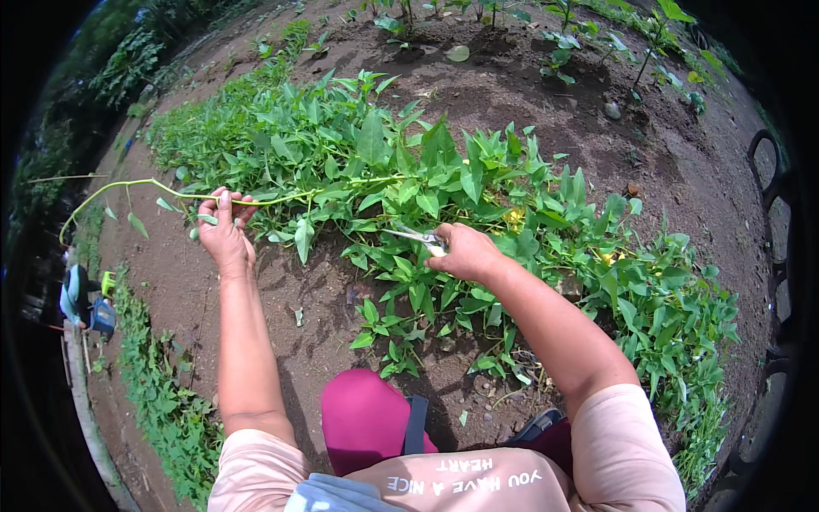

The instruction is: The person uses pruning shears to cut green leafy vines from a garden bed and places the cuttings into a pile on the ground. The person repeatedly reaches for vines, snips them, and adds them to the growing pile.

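A long green vine stem (167, 188) runs through the fingers of my left hand (225, 232), drooping at its far left end and bearing a few hanging leaves. To the right the stem reaches into a dense bed of leafy green plants (377, 144) with arrow-shaped leaves. My right hand (466, 251) grips a pair of scissors (413, 236) with metal blades and a pale handle. The blades point left, below the stem and over the front of the foliage. Whether they are fully parted is hard to tell.
Brown soil (307, 320) surrounds the bed. Taller young plants (563, 38) grow at the back. Another leafy strip (163, 397) lies at left, near a concrete edge (89, 409) and a blue container (102, 316). Black tyres (777, 192) line the right side. A stone (612, 111) rests on the soil.
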A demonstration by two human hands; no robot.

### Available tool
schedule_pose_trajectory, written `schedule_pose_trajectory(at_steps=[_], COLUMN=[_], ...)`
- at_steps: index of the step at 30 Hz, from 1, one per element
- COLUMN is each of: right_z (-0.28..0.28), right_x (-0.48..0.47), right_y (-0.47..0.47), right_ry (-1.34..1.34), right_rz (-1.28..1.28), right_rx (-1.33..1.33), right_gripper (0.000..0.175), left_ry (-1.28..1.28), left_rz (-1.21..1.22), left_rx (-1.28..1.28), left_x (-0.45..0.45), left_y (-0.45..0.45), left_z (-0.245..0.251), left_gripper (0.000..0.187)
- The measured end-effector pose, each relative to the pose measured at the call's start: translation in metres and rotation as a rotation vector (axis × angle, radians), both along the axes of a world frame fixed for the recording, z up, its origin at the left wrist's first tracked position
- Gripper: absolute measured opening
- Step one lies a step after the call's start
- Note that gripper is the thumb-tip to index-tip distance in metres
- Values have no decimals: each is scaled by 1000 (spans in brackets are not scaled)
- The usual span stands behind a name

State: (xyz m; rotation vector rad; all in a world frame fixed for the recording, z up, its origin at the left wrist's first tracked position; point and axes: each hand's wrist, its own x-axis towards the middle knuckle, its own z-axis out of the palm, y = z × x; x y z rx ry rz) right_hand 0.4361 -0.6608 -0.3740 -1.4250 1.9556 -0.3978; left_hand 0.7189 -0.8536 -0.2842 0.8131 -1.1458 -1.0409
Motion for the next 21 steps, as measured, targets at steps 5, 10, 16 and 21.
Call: schedule_pose_trajectory(at_steps=[5,10,16,21], right_z=[-32,-42,6,18], right_x=[12,2,-17,0], right_y=[9,15,-13,-73], right_ry=[-21,-534,-895,-473], right_rz=[29,159,101,74], right_rx=[83,457,306,192], right_gripper=[66,73,61,80], left_ry=[120,319,326,301], left_rz=[53,109,81,11], left_rx=[59,334,463,467], left_x=[43,71,93,93], left_y=[43,76,113,140], left_z=[-55,-119,-163,-179], left_gripper=[16,13,10,11])
